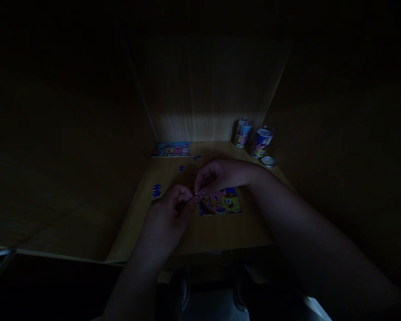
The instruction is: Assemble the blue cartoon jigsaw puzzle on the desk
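My left hand [173, 205] and my right hand [217, 176] meet over the wooden surface. Their fingertips pinch a small puzzle piece [197, 194] between them, mostly covered by the fingers. Just below and to the right lies a partly joined jigsaw puzzle [220, 205] showing a yellow cartoon face and pink figures on blue. My right hand and wrist hide its upper part. Loose blue puzzle pieces [157, 191] lie to the left of my left hand. Another blue piece [181, 168] and a small group of pieces [197, 158] lie farther back.
A finished-looking cartoon picture strip [172, 150] lies at the back left. Two cartoon-printed cans [242, 133] [262, 141] stand at the back right, with a round metal lid [268, 161] beside them. Wooden panels [207, 98] enclose the dim space.
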A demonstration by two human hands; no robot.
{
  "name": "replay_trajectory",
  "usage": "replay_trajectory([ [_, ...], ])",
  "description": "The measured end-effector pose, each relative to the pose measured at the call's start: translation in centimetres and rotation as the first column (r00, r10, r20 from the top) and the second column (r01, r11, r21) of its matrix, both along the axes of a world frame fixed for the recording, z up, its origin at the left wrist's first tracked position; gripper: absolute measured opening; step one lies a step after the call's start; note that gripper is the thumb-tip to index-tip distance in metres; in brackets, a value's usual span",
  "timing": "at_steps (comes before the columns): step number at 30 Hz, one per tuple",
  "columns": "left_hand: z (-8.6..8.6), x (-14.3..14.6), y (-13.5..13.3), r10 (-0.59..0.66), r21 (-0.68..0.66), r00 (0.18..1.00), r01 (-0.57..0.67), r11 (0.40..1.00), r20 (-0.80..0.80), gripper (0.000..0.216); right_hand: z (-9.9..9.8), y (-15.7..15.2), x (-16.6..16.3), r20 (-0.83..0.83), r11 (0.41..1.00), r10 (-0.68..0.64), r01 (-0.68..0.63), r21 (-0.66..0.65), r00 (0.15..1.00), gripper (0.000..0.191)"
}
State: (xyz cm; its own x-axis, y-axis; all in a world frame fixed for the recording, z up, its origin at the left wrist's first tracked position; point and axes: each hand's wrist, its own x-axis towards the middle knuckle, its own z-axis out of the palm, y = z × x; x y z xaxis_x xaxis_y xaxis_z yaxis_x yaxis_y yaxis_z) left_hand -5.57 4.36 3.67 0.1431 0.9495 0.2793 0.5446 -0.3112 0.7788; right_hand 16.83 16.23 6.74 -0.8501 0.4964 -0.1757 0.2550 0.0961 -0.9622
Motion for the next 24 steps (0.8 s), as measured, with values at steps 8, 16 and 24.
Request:
replay_trajectory([
  [8, -1.3, 0.1, 0.3, -0.286, 0.191, 0.938, 0.323, 0.927, -0.197, 0.009, 0.6, 0.4, 1.9, 0.206, 0.999, 0.014, -0.023, 0.039, 0.978, 0.026],
  [16, -1.8, 0.4, 0.9, -0.323, 0.188, 0.921, 0.364, 0.912, -0.217, 0.014, 0.3, 0.6, 1.7, 0.331, 0.982, 0.041, -0.098, 0.16, 0.943, 0.031],
  [24, -2.1, 0.3, 0.9, -0.325, 0.166, 0.921, 0.363, 0.917, -0.216, 0.013, 0.3, 0.3, 1.3, 0.351, 0.969, 0.075, -0.151, 0.196, 0.933, 0.025],
])
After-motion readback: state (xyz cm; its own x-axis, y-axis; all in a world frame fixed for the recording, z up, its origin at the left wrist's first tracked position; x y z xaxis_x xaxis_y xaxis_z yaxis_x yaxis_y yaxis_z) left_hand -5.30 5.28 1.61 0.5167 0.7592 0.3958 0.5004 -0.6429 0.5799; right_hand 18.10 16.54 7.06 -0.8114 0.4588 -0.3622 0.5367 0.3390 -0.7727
